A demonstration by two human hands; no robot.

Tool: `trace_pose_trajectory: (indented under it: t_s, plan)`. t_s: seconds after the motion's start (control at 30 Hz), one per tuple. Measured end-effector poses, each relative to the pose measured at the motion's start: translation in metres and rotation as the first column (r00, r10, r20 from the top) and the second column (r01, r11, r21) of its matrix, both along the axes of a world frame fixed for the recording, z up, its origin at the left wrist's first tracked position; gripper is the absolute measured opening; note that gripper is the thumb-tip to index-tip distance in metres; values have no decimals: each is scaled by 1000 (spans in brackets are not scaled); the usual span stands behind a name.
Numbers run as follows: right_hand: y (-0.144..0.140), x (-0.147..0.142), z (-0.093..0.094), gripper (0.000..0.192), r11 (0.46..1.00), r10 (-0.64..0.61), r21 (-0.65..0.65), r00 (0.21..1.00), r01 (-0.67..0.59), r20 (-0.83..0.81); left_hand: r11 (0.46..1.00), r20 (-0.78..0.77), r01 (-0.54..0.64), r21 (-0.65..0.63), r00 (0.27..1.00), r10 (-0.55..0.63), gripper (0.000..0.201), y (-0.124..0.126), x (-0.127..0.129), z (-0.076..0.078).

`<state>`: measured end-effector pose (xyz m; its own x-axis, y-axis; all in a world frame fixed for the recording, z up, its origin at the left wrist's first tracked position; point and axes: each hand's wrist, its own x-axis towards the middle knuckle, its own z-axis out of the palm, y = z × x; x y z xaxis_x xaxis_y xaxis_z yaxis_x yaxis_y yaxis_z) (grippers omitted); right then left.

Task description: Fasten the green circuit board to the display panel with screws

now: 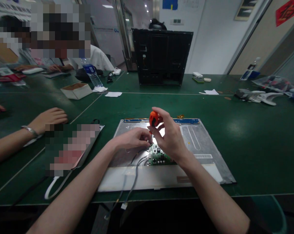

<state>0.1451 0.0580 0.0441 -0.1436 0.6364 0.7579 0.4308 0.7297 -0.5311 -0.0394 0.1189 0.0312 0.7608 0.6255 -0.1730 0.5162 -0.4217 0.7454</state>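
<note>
A grey metal display panel (205, 146) lies flat on the green table in front of me. A small green circuit board (159, 157) sits on it, with grey cables (134, 172) running off toward the table's near edge. My right hand (170, 136) grips an orange-handled screwdriver (153, 118), held upright with its tip down at the board. My left hand (133, 138) pinches at the screwdriver's tip, right beside the board.
A black monitor housing (161, 57) stands at the back. A co-worker's hand (49, 118) with a bracelet rests at the left beside another panel. A cardboard box (76, 90), water bottle (92, 74), paper scraps (113, 94) and white plastic parts (261, 97) lie around.
</note>
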Motion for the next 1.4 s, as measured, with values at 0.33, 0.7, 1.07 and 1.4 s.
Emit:
trace_pose_trajectory:
  t_s: [0.33, 0.7, 1.07, 1.4]
  plan:
    - [-1, 1, 1, 49, 1000, 4, -8, 1000, -4, 12, 999, 29, 16, 50, 999, -17, 18, -1, 1, -1]
    - [0, 0, -1, 48, 1000, 17, -18, 1000, -17, 11, 999, 32, 18, 40, 999, -20, 16, 2, 0, -6]
    - [-1, 1, 0, 47, 999, 17, -31, 1000, -16, 20, 1000, 7, 7, 24, 1000, -7, 16, 1, 1, 1]
    - [-1, -2, 0, 46, 1000, 1, -27, 1000, 0, 11, 1000, 0, -1, 22, 1000, 1, 17, -1, 2, 1]
